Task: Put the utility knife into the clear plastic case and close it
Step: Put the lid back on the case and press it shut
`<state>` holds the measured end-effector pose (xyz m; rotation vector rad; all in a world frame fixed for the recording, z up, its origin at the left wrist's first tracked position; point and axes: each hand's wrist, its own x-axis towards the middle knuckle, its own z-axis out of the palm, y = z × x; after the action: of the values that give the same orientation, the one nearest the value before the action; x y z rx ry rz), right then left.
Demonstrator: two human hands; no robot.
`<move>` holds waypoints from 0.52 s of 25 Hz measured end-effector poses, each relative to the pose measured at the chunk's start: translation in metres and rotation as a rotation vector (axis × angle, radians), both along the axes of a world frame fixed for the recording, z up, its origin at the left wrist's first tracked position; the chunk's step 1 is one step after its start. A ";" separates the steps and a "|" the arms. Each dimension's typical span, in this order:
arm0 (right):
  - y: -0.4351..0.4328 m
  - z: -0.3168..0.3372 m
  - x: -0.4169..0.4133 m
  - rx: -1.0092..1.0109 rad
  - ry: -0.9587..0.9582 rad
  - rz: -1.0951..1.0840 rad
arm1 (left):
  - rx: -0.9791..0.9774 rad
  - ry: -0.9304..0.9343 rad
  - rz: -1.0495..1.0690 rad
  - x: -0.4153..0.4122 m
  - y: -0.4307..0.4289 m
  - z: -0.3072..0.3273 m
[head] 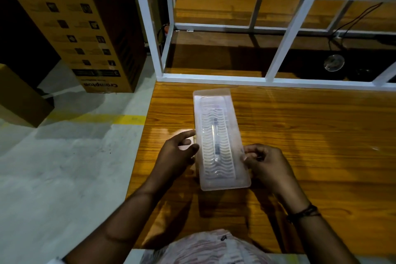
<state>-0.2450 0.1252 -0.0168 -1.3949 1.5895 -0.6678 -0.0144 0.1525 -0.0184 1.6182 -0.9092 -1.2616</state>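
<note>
A long clear plastic case (219,113) lies lengthwise on the wooden table (300,126), its lid down over the ribbed tray. Through the plastic a slim utility knife (215,141) shows along the middle. My left hand (177,154) rests against the case's left edge, fingers apart, thumb and fingertips touching the rim. My right hand (265,163) pinches the case's right edge between thumb and fingers. A dark band sits on my right wrist.
A white metal frame (214,76) with wooden shelves stands at the table's far edge. A tall cardboard box (85,28) and a smaller one (17,96) stand on the grey floor to the left. The table's left edge runs close to my left hand.
</note>
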 end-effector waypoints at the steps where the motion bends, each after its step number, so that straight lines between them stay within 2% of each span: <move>1: -0.001 -0.001 0.000 -0.003 -0.014 -0.005 | 0.021 0.030 -0.001 0.002 0.003 -0.001; 4: -0.001 0.000 0.001 -0.026 -0.086 -0.003 | 0.071 0.130 -0.021 0.006 0.010 -0.001; 9: 0.003 0.000 0.004 -0.065 -0.109 -0.039 | 0.202 0.080 -0.113 0.006 0.022 -0.007; 13: 0.010 -0.001 0.003 -0.066 -0.192 -0.050 | 0.261 0.139 -0.155 0.005 0.031 -0.010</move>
<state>-0.2423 0.1348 -0.0182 -1.2997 1.4659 -0.8645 -0.0098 0.1836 -0.0288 1.6582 -0.8228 -1.6357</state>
